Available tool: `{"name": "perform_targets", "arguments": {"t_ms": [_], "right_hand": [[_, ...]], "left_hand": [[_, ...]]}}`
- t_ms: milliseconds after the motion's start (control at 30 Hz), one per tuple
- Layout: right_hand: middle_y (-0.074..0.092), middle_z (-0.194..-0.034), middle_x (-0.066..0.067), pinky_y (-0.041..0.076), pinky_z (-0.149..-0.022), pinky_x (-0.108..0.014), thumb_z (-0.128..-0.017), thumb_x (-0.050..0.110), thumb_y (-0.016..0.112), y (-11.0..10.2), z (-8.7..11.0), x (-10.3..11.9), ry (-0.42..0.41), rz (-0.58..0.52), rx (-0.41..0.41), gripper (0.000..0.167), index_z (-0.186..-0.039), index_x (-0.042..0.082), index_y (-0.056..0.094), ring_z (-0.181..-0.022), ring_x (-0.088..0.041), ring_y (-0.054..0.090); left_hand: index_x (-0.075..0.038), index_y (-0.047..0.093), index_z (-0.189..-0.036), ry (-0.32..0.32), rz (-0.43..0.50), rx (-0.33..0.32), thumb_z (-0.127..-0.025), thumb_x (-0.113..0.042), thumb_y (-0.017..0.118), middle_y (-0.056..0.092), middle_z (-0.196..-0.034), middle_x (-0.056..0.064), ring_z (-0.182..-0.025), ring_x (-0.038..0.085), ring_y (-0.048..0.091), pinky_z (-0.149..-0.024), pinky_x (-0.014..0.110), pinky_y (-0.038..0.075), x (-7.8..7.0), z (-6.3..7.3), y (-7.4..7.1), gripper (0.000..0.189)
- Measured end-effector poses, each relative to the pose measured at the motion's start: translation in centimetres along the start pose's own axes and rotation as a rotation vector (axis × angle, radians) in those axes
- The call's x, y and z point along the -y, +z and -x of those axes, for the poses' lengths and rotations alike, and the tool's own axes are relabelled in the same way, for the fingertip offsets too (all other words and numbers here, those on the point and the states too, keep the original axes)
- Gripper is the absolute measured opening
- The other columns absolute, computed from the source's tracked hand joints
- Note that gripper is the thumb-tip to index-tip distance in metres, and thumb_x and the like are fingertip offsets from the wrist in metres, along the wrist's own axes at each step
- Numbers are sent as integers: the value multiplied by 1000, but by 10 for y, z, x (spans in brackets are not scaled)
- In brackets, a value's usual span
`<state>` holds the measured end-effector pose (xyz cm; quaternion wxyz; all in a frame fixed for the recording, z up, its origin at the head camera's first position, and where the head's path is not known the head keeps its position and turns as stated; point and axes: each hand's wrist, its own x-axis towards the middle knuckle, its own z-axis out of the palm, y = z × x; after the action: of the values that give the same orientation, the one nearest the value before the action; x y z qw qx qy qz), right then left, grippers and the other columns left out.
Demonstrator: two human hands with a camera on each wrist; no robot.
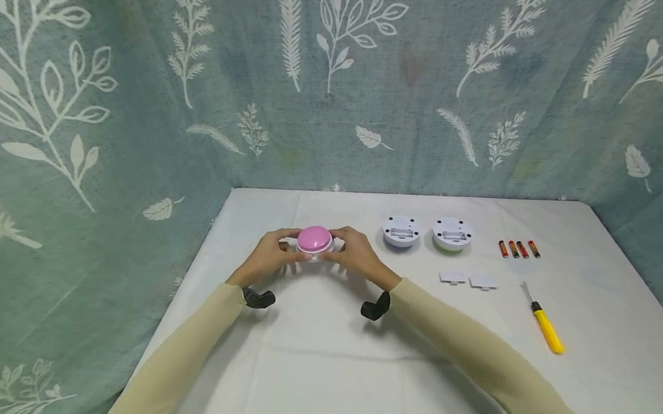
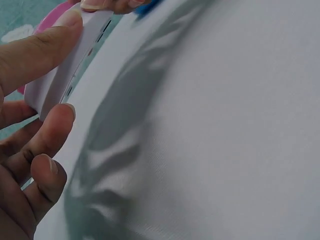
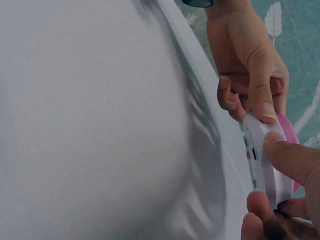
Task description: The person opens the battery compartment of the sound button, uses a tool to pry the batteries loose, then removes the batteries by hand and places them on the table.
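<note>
Above the white table, both hands hold a round push button [image 1: 314, 240] with a pink domed top and a white base. In the head view my left hand [image 1: 267, 256] grips its left edge, and my right hand [image 1: 358, 253] grips the right edge. The left wrist view has the left thumb on the side of the white base [image 2: 62, 70], with fingertips near its underside. From the right wrist, the button [image 3: 270, 160] appears edge-on, pinched from both sides. A shadow lies between it and the cloth.
Right of the hands, two similar buttons lie upside down, one bluish [image 1: 401, 231], one greenish [image 1: 451, 234], showing open battery slots. Nearer are two white battery covers [image 1: 452, 277] [image 1: 483, 282]. Several red-and-black batteries [image 1: 513, 249] and a yellow-handled screwdriver [image 1: 547, 330] lie farther right.
</note>
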<state>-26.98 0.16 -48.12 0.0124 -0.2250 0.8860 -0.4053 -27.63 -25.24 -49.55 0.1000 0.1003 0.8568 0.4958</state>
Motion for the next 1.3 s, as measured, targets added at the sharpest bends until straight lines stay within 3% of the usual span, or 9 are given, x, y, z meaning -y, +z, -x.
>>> {"name": "perform_targets", "arguments": {"t_ms": [133,300,600,800,967,1033,1133,1300], "right_hand": [[64,-131,-14,55,-73,-26,-88,35,83,-3,11,4,-23,-12,6,63,-140,7,63,-80,-14,65],[65,-127,-12,54,-70,-27,-88,35,83,-12,29,5,-33,-32,9,60,-138,8,65,-76,-13,64],[68,-124,-11,53,-63,-27,-91,42,80,-25,63,1,21,-45,36,63,-139,3,64,-74,-10,62],[70,-119,-11,52,-60,-27,-92,41,78,-30,81,-3,34,-50,51,60,-136,2,65,-72,-10,61],[71,-110,-8,51,-58,-28,-96,44,72,-34,92,-6,40,-76,68,58,-137,4,66,-70,-10,61],[70,-104,-6,50,-57,-28,-98,46,69,-37,96,-8,35,-84,71,56,-138,6,65,-68,-10,61],[69,-100,-1,49,-57,-28,-100,46,66,-41,102,-9,32,-101,75,54,-140,9,64,-66,-11,63],[70,-89,-6,49,-57,-28,-102,45,63,-45,110,-13,44,-165,89,54,-142,8,62,-68,-17,65]], "left_hand": [[-18,59,-143,-1,-1,1,-72,-54,91,66,-79,10,-71,20,57,-60,34,48,-8,11,1,86],[-20,60,-140,-3,-14,11,-73,-53,91,63,-75,7,-71,18,54,-65,32,45,-19,22,10,81],[-18,61,-137,0,37,66,-79,-49,88,63,-73,10,-66,17,51,-60,29,42,-31,38,35,72],[-12,59,-138,-15,88,106,-82,-46,86,69,-84,12,-70,19,57,-56,29,45,-36,43,50,71],[-14,63,-131,-48,127,133,-84,-49,84,72,-111,7,-79,24,67,-61,34,53,-38,45,60,63],[-14,65,-127,-60,148,144,-84,-52,83,70,-115,7,-78,25,67,-61,35,54,-40,46,64,60],[-13,66,-124,-79,179,179,-88,-55,78,70,-100,10,-71,24,63,-59,33,52,-42,45,68,56],[-7,69,-118,-155,255,258,-94,-66,63,63,-71,10,-62,18,59,-57,28,48,-44,44,71,63]]}}
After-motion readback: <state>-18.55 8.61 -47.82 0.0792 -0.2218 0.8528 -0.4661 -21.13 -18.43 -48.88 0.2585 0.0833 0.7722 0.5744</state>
